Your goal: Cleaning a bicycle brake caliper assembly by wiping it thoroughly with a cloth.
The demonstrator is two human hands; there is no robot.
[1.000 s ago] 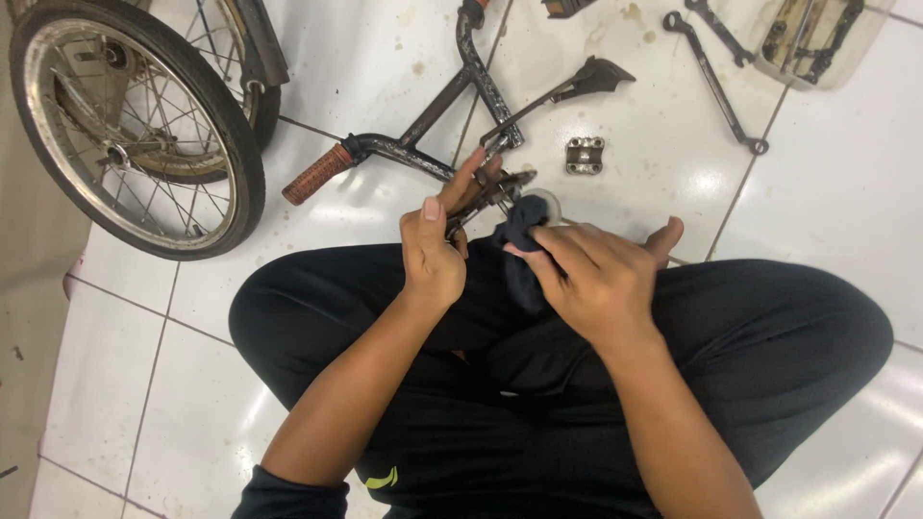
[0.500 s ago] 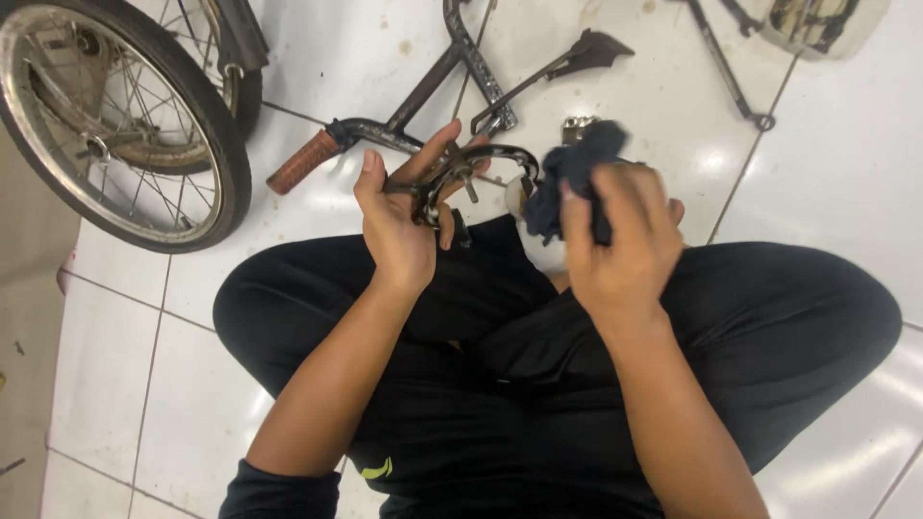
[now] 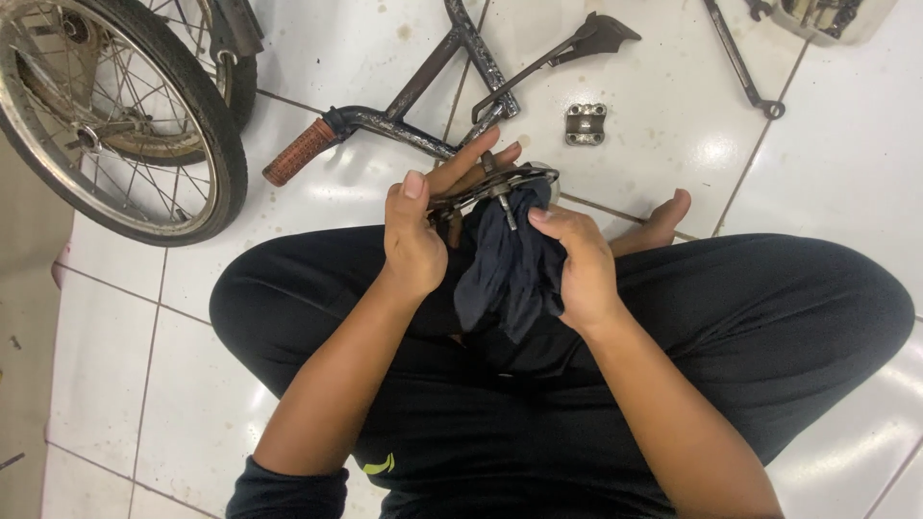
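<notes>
I sit cross-legged in black trousers on a white tiled floor. My left hand (image 3: 423, 226) grips a curved metal bicycle brake part (image 3: 500, 185) with a bolt sticking out of it, held above my lap. My right hand (image 3: 577, 269) clasps a dark blue rag (image 3: 505, 274) and presses it against the underside of that part. The rag drapes down between both hands and hides the lower half of the part.
A bicycle wheel (image 3: 125, 125) with a black tyre lies at the far left. A handlebar (image 3: 404, 120) with a brown grip, a kickstand (image 3: 577, 43), a small metal clamp (image 3: 585, 123), and a long wrench (image 3: 740, 58) lie on the floor ahead. My bare foot (image 3: 659, 223) shows at right.
My right hand has come back down with the rag, from beside the part to under it. Both hands sit lower and closer together over my lap.
</notes>
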